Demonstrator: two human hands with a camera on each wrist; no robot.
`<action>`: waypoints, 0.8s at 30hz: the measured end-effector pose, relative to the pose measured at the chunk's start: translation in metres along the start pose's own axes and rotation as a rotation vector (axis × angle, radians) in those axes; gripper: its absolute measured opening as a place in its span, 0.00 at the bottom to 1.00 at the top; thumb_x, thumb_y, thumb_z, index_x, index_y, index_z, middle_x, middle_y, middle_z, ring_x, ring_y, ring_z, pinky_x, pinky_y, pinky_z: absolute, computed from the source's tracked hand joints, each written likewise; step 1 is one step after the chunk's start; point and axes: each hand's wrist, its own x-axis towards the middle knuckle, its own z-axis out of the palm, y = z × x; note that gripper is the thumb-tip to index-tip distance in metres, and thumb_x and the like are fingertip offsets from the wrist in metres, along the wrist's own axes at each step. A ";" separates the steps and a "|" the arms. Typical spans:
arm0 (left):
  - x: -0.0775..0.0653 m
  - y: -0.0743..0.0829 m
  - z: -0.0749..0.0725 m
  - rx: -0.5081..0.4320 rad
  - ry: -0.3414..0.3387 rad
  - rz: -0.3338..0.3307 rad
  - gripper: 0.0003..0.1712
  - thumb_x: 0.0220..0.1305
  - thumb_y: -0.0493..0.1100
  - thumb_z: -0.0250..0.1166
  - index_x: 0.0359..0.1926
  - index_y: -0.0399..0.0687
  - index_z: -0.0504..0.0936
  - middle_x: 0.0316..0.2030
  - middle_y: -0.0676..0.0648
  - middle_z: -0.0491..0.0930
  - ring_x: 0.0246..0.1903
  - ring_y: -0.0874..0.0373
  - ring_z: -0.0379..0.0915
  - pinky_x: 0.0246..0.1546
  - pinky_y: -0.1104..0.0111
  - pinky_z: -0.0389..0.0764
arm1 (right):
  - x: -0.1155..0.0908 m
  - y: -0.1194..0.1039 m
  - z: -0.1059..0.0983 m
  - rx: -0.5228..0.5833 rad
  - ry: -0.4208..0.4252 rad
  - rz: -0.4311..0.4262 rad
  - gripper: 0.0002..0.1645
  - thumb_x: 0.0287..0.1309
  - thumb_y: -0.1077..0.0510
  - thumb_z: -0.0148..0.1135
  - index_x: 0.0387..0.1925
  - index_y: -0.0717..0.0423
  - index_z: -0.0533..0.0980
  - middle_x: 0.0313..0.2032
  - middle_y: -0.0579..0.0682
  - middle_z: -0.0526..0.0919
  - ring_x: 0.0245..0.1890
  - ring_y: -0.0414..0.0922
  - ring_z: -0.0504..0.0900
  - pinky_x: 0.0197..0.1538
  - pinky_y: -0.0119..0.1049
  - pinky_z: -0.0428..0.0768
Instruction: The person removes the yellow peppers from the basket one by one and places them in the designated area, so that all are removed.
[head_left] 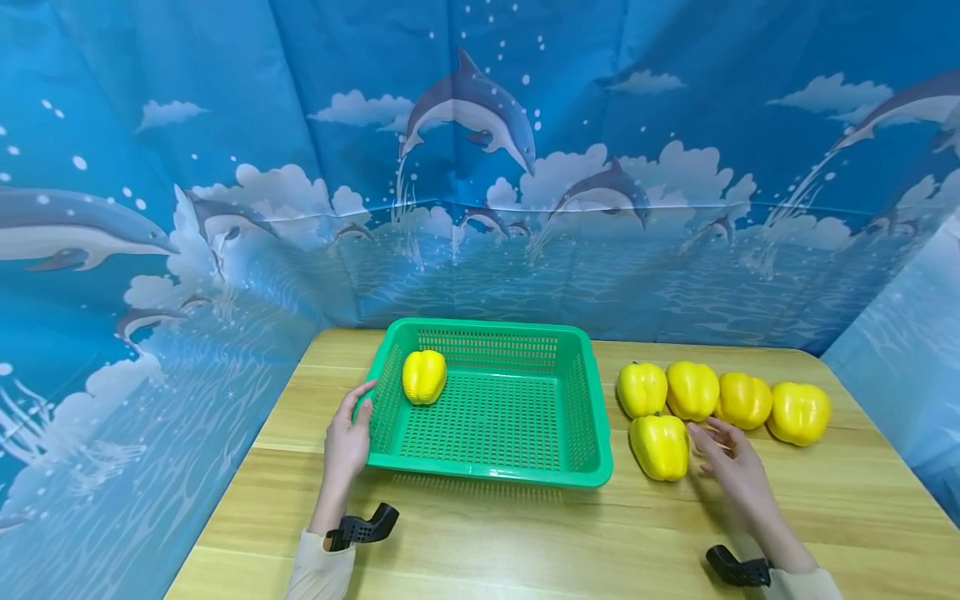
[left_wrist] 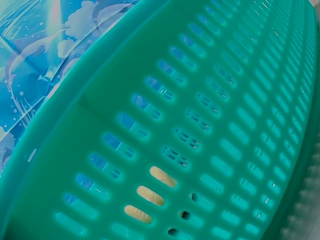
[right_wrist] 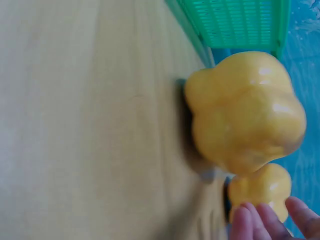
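A green plastic basket (head_left: 495,475) with slotted walls stands on the table, one yellow bell pepper (head_left: 424,377) inside at its left. My left hand (head_left: 348,437) holds the basket's left rim, thumb and fingers at its edge; the left wrist view shows only the basket wall (left_wrist: 125,95), not the hand. To the right of the basket, my right hand (head_left: 733,468) is beside the front bell pepper (head_left: 660,447), with loosely bent, spread fingers and nothing in its grasp. The right wrist view shows that pepper (right_wrist: 245,112) large, with fingertips (right_wrist: 270,220) below it.
Behind the right hand several yellow bell peppers stand in a row, from a left one (head_left: 642,389) to a right one (head_left: 799,413). The wooden table (head_left: 600,542) ends at a blue dolphin-print curtain (head_left: 480,275). A black wrist mount (head_left: 367,527) sits on each forearm.
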 end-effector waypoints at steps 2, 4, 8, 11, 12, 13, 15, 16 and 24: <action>0.000 -0.001 0.000 0.003 0.002 -0.001 0.20 0.76 0.47 0.45 0.65 0.62 0.68 0.15 0.48 0.61 0.08 0.60 0.50 0.10 0.70 0.57 | 0.001 -0.004 -0.001 0.008 0.083 -0.033 0.45 0.66 0.37 0.48 0.68 0.68 0.54 0.60 0.63 0.63 0.40 0.30 0.69 0.37 0.25 0.77; 0.000 -0.001 0.000 0.006 0.003 -0.001 0.20 0.76 0.47 0.45 0.65 0.62 0.68 0.15 0.48 0.61 0.08 0.59 0.50 0.09 0.70 0.57 | 0.005 -0.004 -0.001 0.010 0.167 -0.083 0.40 0.66 0.38 0.50 0.65 0.65 0.62 0.56 0.56 0.68 0.39 0.29 0.68 0.36 0.23 0.75; 0.000 -0.001 -0.001 0.005 0.003 -0.008 0.20 0.76 0.48 0.45 0.65 0.63 0.68 0.15 0.49 0.61 0.08 0.59 0.50 0.10 0.70 0.57 | 0.008 -0.016 0.002 0.035 0.282 -0.165 0.29 0.65 0.42 0.54 0.57 0.58 0.72 0.48 0.40 0.74 0.40 0.33 0.71 0.36 0.20 0.73; 0.000 -0.002 -0.001 0.004 0.001 -0.013 0.20 0.76 0.48 0.45 0.65 0.63 0.68 0.14 0.49 0.60 0.08 0.59 0.50 0.09 0.70 0.57 | 0.002 -0.040 0.009 0.074 0.292 -0.214 0.24 0.65 0.45 0.56 0.54 0.58 0.75 0.42 0.36 0.76 0.38 0.34 0.73 0.35 0.21 0.72; 0.000 -0.002 -0.001 0.002 0.002 -0.013 0.20 0.76 0.48 0.45 0.65 0.63 0.68 0.15 0.49 0.60 0.08 0.59 0.50 0.09 0.70 0.57 | -0.003 -0.053 0.012 0.083 0.280 -0.225 0.24 0.66 0.48 0.56 0.53 0.61 0.74 0.41 0.37 0.77 0.38 0.34 0.73 0.35 0.22 0.72; 0.000 -0.002 -0.001 0.001 0.001 -0.013 0.20 0.76 0.48 0.45 0.65 0.63 0.68 0.15 0.48 0.61 0.08 0.59 0.50 0.09 0.70 0.57 | -0.003 -0.060 0.015 0.095 0.264 -0.255 0.23 0.66 0.48 0.56 0.52 0.62 0.75 0.39 0.37 0.77 0.37 0.35 0.74 0.35 0.23 0.73; 0.000 -0.002 0.000 0.001 0.001 -0.011 0.20 0.76 0.48 0.45 0.65 0.63 0.68 0.17 0.46 0.63 0.08 0.60 0.50 0.10 0.70 0.57 | -0.004 -0.072 0.021 0.110 0.214 -0.308 0.22 0.66 0.49 0.55 0.52 0.63 0.74 0.40 0.40 0.77 0.38 0.36 0.74 0.36 0.23 0.74; 0.000 -0.002 0.000 0.002 0.001 -0.011 0.20 0.76 0.48 0.45 0.65 0.63 0.68 0.20 0.46 0.64 0.08 0.60 0.50 0.10 0.70 0.57 | -0.004 -0.079 0.024 0.111 0.188 -0.330 0.22 0.67 0.49 0.55 0.52 0.63 0.74 0.41 0.41 0.77 0.38 0.37 0.75 0.36 0.24 0.75; 0.001 -0.002 0.001 0.018 0.001 -0.014 0.20 0.76 0.49 0.44 0.65 0.62 0.68 0.27 0.42 0.68 0.09 0.60 0.50 0.12 0.69 0.58 | -0.005 -0.124 0.049 0.193 -0.021 -0.393 0.22 0.68 0.51 0.54 0.51 0.65 0.72 0.46 0.48 0.80 0.41 0.38 0.80 0.39 0.29 0.77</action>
